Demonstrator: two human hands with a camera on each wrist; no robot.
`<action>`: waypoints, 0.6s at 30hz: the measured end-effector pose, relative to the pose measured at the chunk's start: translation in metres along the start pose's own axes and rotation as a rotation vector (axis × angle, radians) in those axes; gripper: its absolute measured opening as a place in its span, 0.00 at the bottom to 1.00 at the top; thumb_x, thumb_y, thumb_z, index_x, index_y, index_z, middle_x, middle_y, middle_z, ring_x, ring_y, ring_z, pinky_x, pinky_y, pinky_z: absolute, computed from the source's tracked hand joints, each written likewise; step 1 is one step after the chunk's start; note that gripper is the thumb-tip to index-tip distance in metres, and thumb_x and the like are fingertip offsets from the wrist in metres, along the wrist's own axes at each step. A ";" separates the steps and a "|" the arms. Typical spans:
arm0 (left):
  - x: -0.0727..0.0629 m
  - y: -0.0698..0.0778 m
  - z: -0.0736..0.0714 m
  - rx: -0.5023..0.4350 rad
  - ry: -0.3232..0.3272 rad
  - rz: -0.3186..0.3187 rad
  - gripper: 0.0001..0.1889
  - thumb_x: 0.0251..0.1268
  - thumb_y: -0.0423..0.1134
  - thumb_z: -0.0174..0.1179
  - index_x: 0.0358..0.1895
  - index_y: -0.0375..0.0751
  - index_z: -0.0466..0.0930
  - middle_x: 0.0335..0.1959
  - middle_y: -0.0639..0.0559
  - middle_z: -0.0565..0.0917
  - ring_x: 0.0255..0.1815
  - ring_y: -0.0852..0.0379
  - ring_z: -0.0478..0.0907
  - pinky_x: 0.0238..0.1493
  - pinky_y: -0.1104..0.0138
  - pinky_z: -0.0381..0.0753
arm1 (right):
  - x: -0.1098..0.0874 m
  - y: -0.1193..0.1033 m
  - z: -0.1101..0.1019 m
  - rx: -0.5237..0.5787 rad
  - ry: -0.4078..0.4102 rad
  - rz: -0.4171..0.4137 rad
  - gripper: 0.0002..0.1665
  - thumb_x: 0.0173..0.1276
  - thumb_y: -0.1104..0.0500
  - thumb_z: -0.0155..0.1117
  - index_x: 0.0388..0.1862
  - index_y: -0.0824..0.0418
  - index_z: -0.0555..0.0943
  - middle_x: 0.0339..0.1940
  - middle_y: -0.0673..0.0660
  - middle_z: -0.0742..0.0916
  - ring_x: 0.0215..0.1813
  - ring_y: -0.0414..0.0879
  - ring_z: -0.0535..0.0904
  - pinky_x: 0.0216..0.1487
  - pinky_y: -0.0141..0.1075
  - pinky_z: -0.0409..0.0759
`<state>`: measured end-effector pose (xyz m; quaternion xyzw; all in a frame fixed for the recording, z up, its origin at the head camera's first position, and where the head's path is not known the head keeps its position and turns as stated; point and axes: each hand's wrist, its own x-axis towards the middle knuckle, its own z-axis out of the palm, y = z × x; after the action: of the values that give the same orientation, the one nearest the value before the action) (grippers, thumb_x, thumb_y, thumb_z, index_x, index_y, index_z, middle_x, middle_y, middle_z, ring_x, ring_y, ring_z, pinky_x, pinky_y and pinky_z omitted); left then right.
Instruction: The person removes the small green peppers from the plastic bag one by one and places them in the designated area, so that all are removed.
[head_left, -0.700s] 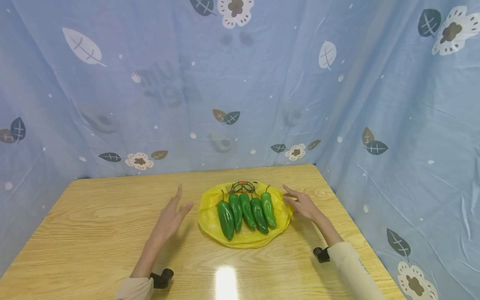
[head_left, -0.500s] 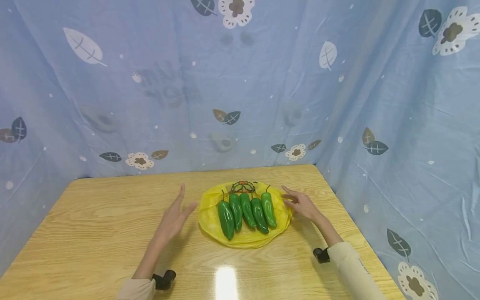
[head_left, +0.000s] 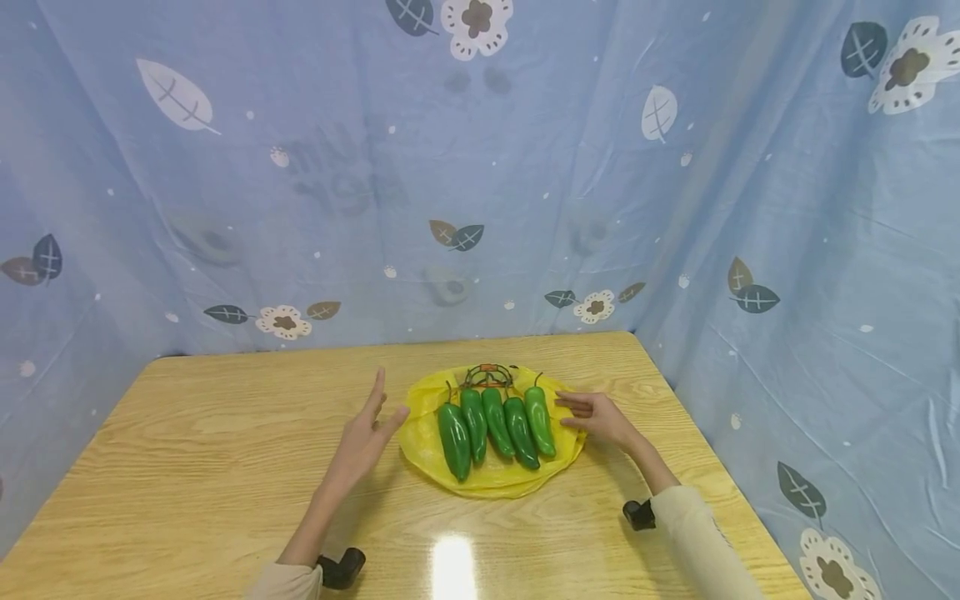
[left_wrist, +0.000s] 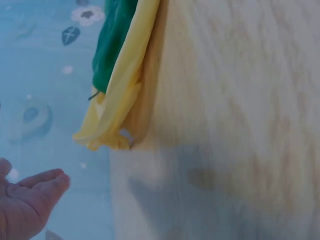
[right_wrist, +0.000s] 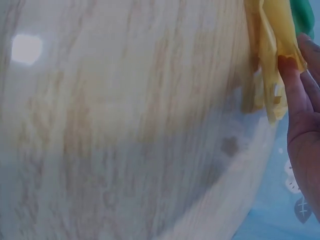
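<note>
Left hand (head_left: 360, 448) and right hand (head_left: 607, 420) moved inward; grips apart (thumbs spread) flanking peppers (head_left: 496, 421).

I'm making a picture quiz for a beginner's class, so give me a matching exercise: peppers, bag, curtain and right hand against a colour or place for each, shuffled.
1. peppers
2. bag
3. curtain
4. right hand

A. blue, printed with leaves and flowers
B. at the right side of the yellow thing
C. green, lying side by side
D. yellow, spread beneath the green things

Pairs: 1-C, 2-D, 3-A, 4-B
</note>
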<state>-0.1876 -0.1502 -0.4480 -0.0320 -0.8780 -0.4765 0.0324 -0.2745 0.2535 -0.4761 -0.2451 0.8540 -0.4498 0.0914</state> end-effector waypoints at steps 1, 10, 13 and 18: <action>0.000 0.000 0.002 -0.021 0.011 0.005 0.39 0.72 0.57 0.48 0.77 0.64 0.34 0.72 0.33 0.57 0.64 0.28 0.64 0.64 0.36 0.61 | 0.000 0.001 0.000 0.000 -0.003 0.002 0.28 0.67 0.66 0.62 0.64 0.76 0.70 0.58 0.71 0.79 0.59 0.65 0.75 0.61 0.50 0.75; -0.003 0.004 0.029 -0.323 0.134 0.065 0.40 0.69 0.48 0.57 0.77 0.46 0.45 0.72 0.38 0.60 0.71 0.43 0.59 0.70 0.58 0.62 | 0.002 0.010 0.003 0.028 0.038 0.034 0.24 0.64 0.66 0.66 0.58 0.74 0.75 0.57 0.70 0.80 0.58 0.63 0.76 0.60 0.43 0.77; -0.004 0.006 0.041 -0.384 0.174 0.071 0.40 0.67 0.46 0.60 0.76 0.40 0.48 0.70 0.38 0.64 0.70 0.43 0.62 0.68 0.62 0.65 | 0.002 0.011 0.004 0.038 0.040 0.034 0.25 0.64 0.66 0.66 0.58 0.74 0.76 0.56 0.70 0.81 0.59 0.63 0.77 0.60 0.43 0.77; -0.007 0.013 0.066 -0.628 0.302 -0.053 0.30 0.65 0.42 0.62 0.68 0.33 0.66 0.62 0.42 0.75 0.64 0.48 0.72 0.60 0.69 0.73 | 0.000 0.013 0.003 0.035 0.064 0.046 0.24 0.64 0.64 0.67 0.57 0.73 0.76 0.56 0.69 0.81 0.58 0.63 0.77 0.60 0.46 0.77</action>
<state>-0.1816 -0.0881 -0.4732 0.0533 -0.6744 -0.7234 0.1383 -0.2778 0.2568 -0.4884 -0.2092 0.8538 -0.4703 0.0785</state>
